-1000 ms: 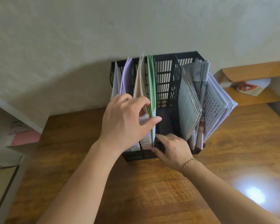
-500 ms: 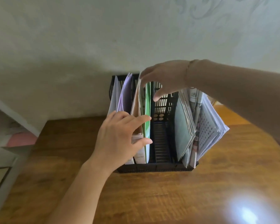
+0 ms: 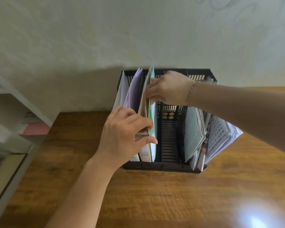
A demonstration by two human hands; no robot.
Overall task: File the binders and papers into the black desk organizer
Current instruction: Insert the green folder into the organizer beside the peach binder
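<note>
The black desk organizer (image 3: 156, 167) stands on the wooden desk against the wall. Its left slots hold a white folder (image 3: 121, 91), a purple folder (image 3: 134, 89), a tan folder (image 3: 142, 102) and a green folder (image 3: 152, 129). My left hand (image 3: 122, 137) pinches the front edges of the tan and green folders. My right hand (image 3: 169, 88) reaches over from the right and grips the same folders near their top back edge. The middle slot (image 3: 169, 142) is empty. The right slot holds grey papers and newspapers (image 3: 194, 134) fanned out to the right.
The wooden desk (image 3: 163, 198) stretches toward me, with a bright glare spot at the lower right. White shelves (image 3: 15, 116) stand at the left, holding a pink item (image 3: 36, 128). A plain wall rises behind the organizer.
My right hand has come down from above the organizer onto the top edge of the tan and green folders. My left hand has closed more tightly on their front edges.
</note>
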